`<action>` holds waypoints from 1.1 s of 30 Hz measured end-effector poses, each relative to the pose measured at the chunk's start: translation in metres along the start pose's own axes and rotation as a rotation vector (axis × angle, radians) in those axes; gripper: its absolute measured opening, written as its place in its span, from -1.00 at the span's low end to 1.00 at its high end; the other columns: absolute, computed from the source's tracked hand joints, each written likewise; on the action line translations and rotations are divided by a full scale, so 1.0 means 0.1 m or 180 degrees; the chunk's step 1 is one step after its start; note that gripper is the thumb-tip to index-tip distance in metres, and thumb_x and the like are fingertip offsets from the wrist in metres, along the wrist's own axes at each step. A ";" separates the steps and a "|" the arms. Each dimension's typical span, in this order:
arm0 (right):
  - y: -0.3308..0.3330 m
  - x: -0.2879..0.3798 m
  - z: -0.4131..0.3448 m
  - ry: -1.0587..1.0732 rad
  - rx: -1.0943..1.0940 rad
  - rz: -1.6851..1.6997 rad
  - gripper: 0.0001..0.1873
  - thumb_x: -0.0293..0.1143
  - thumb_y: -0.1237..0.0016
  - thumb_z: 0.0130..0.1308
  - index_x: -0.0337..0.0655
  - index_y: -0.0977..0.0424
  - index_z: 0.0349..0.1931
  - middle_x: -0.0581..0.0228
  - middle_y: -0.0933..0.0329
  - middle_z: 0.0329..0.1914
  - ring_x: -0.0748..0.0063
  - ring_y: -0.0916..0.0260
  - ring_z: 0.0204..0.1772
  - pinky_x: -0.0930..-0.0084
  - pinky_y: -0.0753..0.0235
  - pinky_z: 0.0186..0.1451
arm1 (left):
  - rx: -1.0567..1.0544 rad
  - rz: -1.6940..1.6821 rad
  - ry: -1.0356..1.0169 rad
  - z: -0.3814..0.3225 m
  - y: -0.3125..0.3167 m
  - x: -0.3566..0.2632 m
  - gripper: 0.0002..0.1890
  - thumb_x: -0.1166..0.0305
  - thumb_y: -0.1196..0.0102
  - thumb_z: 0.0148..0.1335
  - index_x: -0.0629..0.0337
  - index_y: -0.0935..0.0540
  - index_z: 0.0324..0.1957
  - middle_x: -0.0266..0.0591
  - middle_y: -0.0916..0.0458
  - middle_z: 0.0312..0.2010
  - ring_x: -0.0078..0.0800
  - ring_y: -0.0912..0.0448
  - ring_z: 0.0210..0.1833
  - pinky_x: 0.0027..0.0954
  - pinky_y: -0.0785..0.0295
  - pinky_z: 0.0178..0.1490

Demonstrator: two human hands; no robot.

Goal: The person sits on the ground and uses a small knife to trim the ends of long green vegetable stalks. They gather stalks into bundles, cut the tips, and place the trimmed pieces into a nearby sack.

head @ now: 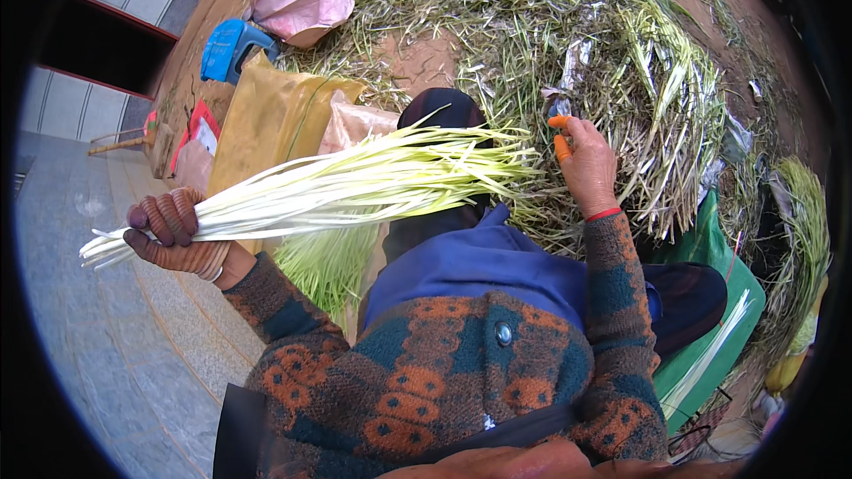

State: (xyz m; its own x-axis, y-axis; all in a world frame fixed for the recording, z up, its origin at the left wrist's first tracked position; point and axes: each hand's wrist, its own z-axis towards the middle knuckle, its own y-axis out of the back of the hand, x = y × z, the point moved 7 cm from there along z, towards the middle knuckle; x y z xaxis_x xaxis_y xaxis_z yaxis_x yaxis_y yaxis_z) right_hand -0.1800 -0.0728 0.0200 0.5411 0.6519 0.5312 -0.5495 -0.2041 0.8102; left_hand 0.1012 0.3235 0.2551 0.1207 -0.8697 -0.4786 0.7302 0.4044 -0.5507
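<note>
My left hand (174, 229), in a brown-stained knit glove, is closed around the white stem end of a long bunch of blanched chives (353, 179). The bunch lies sideways above my lap, and its loose yellow-green tips fan out to the right. Just past those tips is my right hand (589, 163), bare except for orange finger cots (562, 146) on two fingers. Those fingers are apart, with nothing seen between them. Below the bunch, more green-yellow leaves (326, 266) show beside my left leg, partly hidden by it and my sleeve.
A wide heap of dry, tangled leaf waste (519, 26) covers the ground ahead. At left stand a yellow plastic-covered block (266, 113), a blue plastic container (236, 50) and a pink bag (306, 6). Pale stalks (709, 352) lie on a green sheet (739, 286) at right.
</note>
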 end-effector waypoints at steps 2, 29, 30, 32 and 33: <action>-0.08 0.15 -0.05 0.0010 0.0284 0.0731 -0.86 -0.35 -0.19 0.31 -0.02 -0.60 -0.14 0.39 -0.63 -0.37 0.32 -0.59 -0.39 0.36 -0.54 -0.36 | -0.0010 0.0005 0.0021 0.00 0.00 0.01 -0.69 0.16 -0.04 0.48 0.07 -0.48 -0.41 -0.54 -0.19 -0.74 -0.74 -0.08 -0.78 -0.59 -0.05 -0.67; -0.38 0.97 0.16 0.0716 0.0008 0.1534 -0.82 -0.58 -0.16 0.18 -0.11 -0.50 -0.26 0.30 -0.62 -0.36 0.22 -0.63 -0.33 0.38 -0.61 -0.33 | -0.0092 -0.0181 0.0021 0.00 0.05 0.00 -0.70 0.20 -0.11 0.45 0.08 -0.47 -0.42 -0.51 -0.21 -0.75 -0.72 -0.13 -0.77 -0.56 -0.08 -0.68; -0.36 0.99 0.15 0.0806 0.0017 0.1550 -0.82 -0.57 -0.16 0.18 -0.11 -0.50 -0.25 0.30 -0.62 -0.35 0.22 -0.63 -0.32 0.37 -0.61 -0.32 | -0.0102 -0.0182 0.0010 -0.01 0.05 0.00 -0.70 0.20 -0.11 0.45 0.08 -0.47 -0.41 -0.51 -0.21 -0.74 -0.72 -0.13 -0.77 -0.56 -0.08 -0.68; -0.36 1.04 0.15 0.0938 0.0087 0.1544 -0.82 -0.54 -0.17 0.18 -0.10 -0.50 -0.24 0.31 -0.62 -0.35 0.22 -0.63 -0.30 0.36 -0.61 -0.31 | -0.0127 -0.0264 0.0010 -0.02 0.04 0.00 -0.71 0.20 -0.11 0.45 0.09 -0.48 -0.41 -0.51 -0.21 -0.74 -0.73 -0.13 -0.77 -0.56 -0.09 -0.68; -0.34 1.09 0.14 0.1126 -0.0008 0.1442 -0.82 -0.53 -0.18 0.19 -0.10 -0.50 -0.24 0.31 -0.62 -0.35 0.21 -0.63 -0.29 0.35 -0.61 -0.31 | -0.0137 -0.0168 -0.0022 -0.02 0.04 0.00 -0.71 0.20 -0.11 0.45 0.09 -0.48 -0.41 -0.51 -0.21 -0.74 -0.73 -0.13 -0.77 -0.56 -0.09 -0.68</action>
State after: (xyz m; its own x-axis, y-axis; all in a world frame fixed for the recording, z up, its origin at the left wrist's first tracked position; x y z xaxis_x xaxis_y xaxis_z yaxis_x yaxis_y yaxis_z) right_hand -0.0930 -0.0048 0.0539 0.0057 0.7045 0.7097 -0.6787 -0.5186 0.5201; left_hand 0.1029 0.3258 0.2517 0.0874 -0.8920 -0.4435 0.7062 0.3695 -0.6040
